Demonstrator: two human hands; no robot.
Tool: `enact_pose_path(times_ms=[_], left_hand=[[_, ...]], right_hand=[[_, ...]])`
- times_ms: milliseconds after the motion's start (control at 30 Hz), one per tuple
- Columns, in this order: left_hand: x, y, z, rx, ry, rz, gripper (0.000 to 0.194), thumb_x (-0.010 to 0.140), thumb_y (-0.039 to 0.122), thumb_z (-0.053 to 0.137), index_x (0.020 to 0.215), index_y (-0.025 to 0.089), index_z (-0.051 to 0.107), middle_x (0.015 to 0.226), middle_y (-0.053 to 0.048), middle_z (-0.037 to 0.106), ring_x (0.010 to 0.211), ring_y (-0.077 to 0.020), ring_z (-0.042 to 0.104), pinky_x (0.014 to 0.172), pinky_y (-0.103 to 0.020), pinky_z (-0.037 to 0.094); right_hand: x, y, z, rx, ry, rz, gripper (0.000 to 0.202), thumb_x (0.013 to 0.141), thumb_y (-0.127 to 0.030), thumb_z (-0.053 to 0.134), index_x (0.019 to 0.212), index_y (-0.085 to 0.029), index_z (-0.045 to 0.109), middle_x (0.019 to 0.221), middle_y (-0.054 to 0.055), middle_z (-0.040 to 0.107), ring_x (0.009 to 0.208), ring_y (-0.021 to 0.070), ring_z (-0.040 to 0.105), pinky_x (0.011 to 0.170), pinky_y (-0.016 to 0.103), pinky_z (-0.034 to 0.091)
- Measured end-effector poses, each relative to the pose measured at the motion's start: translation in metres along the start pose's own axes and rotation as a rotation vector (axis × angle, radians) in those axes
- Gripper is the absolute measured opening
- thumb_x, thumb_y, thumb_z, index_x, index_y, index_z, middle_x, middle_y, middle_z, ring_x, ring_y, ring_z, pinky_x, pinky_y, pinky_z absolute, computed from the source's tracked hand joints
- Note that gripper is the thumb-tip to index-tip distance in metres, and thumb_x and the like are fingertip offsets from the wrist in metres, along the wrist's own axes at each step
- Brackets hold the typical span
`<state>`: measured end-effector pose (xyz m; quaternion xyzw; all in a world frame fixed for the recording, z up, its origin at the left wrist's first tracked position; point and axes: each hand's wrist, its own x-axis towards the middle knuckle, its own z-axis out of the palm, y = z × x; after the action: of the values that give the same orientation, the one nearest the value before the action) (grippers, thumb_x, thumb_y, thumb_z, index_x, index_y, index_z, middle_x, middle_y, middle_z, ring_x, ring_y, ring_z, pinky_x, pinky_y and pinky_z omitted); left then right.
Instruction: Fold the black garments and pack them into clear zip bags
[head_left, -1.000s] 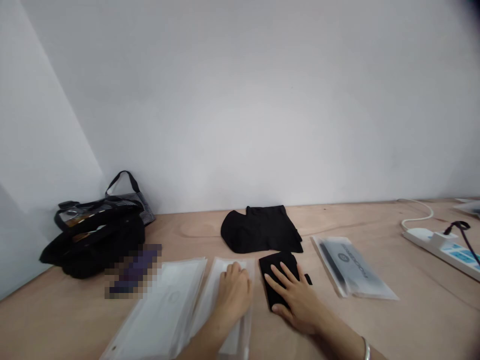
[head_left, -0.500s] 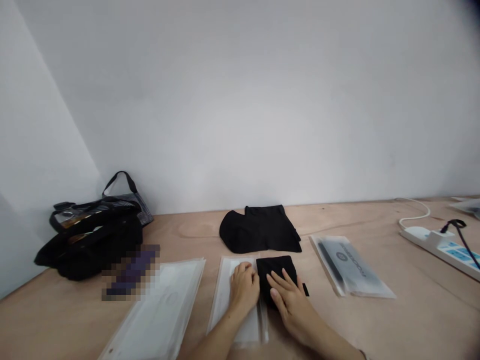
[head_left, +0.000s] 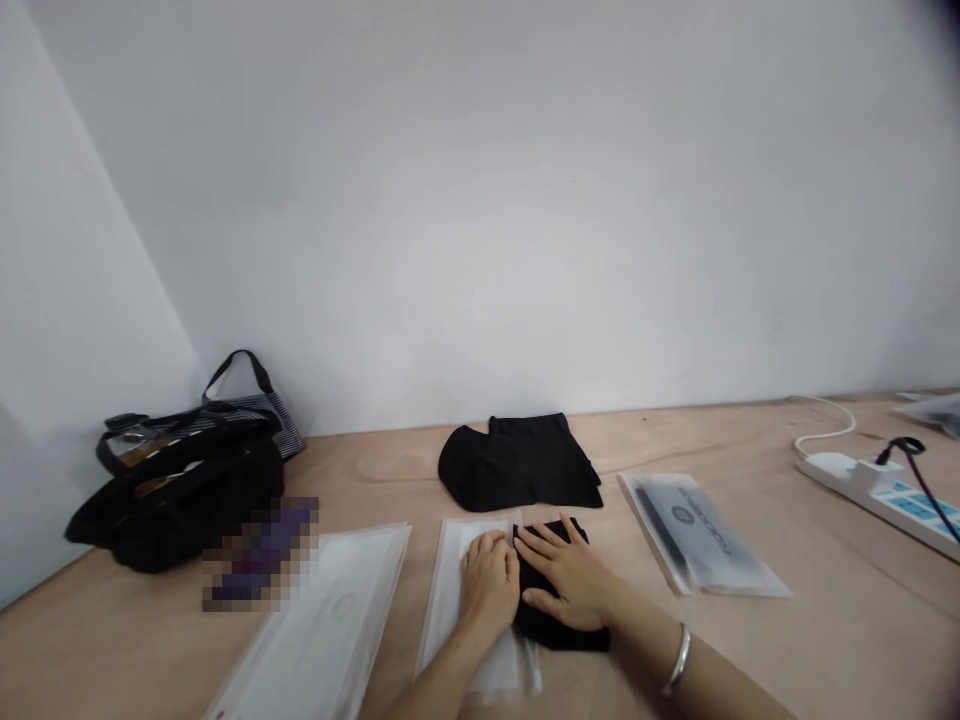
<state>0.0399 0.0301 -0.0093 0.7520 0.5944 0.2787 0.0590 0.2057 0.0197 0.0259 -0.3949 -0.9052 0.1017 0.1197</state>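
My left hand (head_left: 489, 585) rests palm down on a clear plastic sleeve (head_left: 452, 590) lying on the wooden table (head_left: 825, 620), fingers curled at the sleeve's right edge. My right hand (head_left: 564, 580), with a silver bangle on the wrist, lies flat with spread fingers on a small folded black cloth (head_left: 559, 628) right beside the sleeve. The two hands almost touch. The cloth sits against the sleeve's right edge.
A pile of black garments (head_left: 517, 462) lies behind the hands. A stack of clear sleeves (head_left: 322, 625) is at left, a filled packet (head_left: 694, 530) at right. A black bag (head_left: 180, 480) sits far left, a white power strip (head_left: 885, 490) with cables far right.
My right hand has turned leftward and shifted the folded black cloth up against the sleeve; its wrist swung into view. My left hand stayed on the sleeve, which slid slightly right earlier.
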Motion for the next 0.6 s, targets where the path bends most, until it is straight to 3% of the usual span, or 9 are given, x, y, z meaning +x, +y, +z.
enact_pose_path(times_ms=[167,333,400,500,600], left_hand=[[0.002,0.001,-0.001,-0.03,-0.009,0.02,0.03,0.086,0.02,0.03,0.084,0.017,0.06,0.103,-0.007,0.058,0.099,-0.0211,0.051,0.084,-0.037,0.04],[0.005,0.011,-0.015,-0.062,-0.064,0.134,0.027,0.087,0.018,0.03,0.083,0.018,0.057,0.1,-0.005,0.058,0.096,-0.0184,0.051,0.084,-0.035,0.041],[0.007,0.015,-0.023,-0.067,-0.133,0.26,0.023,0.086,0.018,0.034,0.083,0.02,0.057,0.097,-0.003,0.059,0.092,-0.017,0.052,0.082,-0.032,0.042],[0.011,0.02,-0.032,-0.049,-0.243,0.524,0.017,0.084,0.016,0.041,0.087,0.02,0.057,0.103,-0.002,0.058,0.096,-0.0173,0.051,0.084,-0.033,0.041],[0.015,0.026,-0.038,-0.032,-0.249,0.69,0.011,0.083,0.018,0.048,0.084,0.022,0.059,0.104,-0.001,0.059,0.101,-0.0182,0.049,0.089,-0.035,0.038]], right_hand=[[0.006,-0.008,0.003,-0.016,-0.005,0.1,0.058,0.081,-0.056,0.036,0.134,-0.033,0.027,0.139,0.002,0.033,0.128,0.0314,0.02,0.095,0.064,-0.008],[0.004,-0.033,0.015,-0.023,0.054,0.378,0.057,0.079,-0.047,0.041,0.133,-0.03,0.031,0.139,0.006,0.031,0.127,0.0358,0.021,0.091,0.07,0.003],[-0.003,-0.045,0.017,-0.029,0.054,0.506,0.057,0.078,-0.041,0.044,0.132,-0.025,0.034,0.139,0.01,0.03,0.125,0.0369,0.025,0.092,0.066,0.017],[-0.017,-0.054,0.008,-0.043,0.053,0.571,0.04,0.08,-0.031,0.043,0.118,-0.019,0.049,0.121,0.015,0.051,0.104,0.0322,0.051,0.079,0.047,0.042],[-0.027,-0.047,-0.008,-0.15,0.122,0.601,0.028,0.084,-0.029,0.038,0.096,-0.015,0.059,0.089,0.015,0.062,0.078,0.0273,0.06,0.068,0.041,0.045]])
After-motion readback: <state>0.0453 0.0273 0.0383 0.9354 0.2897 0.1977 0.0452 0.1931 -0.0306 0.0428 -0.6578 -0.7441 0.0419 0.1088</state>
